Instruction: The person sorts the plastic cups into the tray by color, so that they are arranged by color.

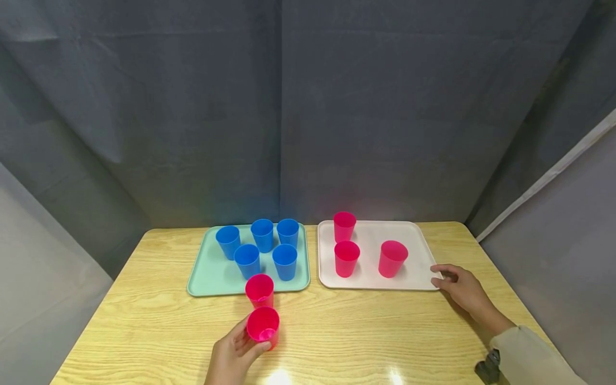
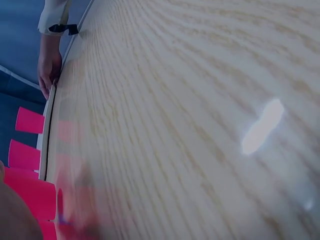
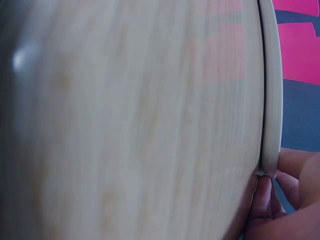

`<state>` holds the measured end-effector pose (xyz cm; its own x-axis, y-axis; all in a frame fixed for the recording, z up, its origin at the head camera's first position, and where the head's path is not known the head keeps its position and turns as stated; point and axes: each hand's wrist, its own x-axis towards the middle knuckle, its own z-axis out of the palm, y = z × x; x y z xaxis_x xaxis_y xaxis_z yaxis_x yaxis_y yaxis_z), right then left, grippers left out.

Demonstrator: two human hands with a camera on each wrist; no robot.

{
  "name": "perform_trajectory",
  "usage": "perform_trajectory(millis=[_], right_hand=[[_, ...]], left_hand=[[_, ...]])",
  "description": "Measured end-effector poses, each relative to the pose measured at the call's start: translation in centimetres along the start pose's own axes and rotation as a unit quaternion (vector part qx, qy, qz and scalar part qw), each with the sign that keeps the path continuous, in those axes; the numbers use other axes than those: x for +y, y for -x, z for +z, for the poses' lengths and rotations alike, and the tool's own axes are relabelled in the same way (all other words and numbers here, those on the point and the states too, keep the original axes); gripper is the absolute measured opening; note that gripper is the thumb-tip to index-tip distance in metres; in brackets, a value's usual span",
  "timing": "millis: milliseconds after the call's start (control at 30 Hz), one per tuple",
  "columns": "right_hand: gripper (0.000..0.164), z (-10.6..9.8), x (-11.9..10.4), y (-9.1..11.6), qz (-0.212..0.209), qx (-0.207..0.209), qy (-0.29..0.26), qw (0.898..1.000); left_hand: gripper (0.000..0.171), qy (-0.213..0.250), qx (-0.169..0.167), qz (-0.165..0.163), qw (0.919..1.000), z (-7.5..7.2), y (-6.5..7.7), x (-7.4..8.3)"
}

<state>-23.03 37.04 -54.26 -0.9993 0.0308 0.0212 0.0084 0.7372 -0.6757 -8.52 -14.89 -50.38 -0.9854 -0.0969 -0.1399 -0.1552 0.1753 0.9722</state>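
My left hand (image 1: 235, 347) grips a pinkish-red cup (image 1: 263, 325) by its side over the front of the table. Right behind it stands another red cup (image 1: 260, 291), overlapping the front edge of the mint-green tray (image 1: 214, 284) in the head view. On the right, my right hand (image 1: 462, 291) pinches the front right corner of the white tray (image 1: 370, 231); in the right wrist view, its fingers (image 3: 295, 162) meet the tray's rim (image 3: 272, 100). Three red cups stand on the white tray: one at back left (image 1: 344, 227), one at front left (image 1: 346, 260), one near the middle (image 1: 392, 260).
Several blue cups (image 1: 247, 262) stand upright on the mint-green tray. A narrow gap of wooden table (image 1: 366, 331) separates the two trays. Grey cloth (image 1: 279, 107) hangs behind and at both sides.
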Motion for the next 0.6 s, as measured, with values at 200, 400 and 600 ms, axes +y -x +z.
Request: perform_trajectory(millis=[200,400,600], right_hand=[[0.046,0.0,-0.1,0.1,0.002,-0.002,-0.002,1.000],[0.046,-0.1,-0.1,0.1,-0.002,-0.002,-0.003,1.000],[0.045,-0.1,0.0,0.0,-0.005,-0.001,-0.004,1.000]], left_hand=[[0.075,0.004,-0.042,0.020,0.9989,0.6,0.4,0.7],[0.073,-0.007,-0.093,0.039,0.9949,1.6,0.3,2.4],[0.067,-0.014,-0.126,0.083,0.9884,3.3,-0.2,4.1]])
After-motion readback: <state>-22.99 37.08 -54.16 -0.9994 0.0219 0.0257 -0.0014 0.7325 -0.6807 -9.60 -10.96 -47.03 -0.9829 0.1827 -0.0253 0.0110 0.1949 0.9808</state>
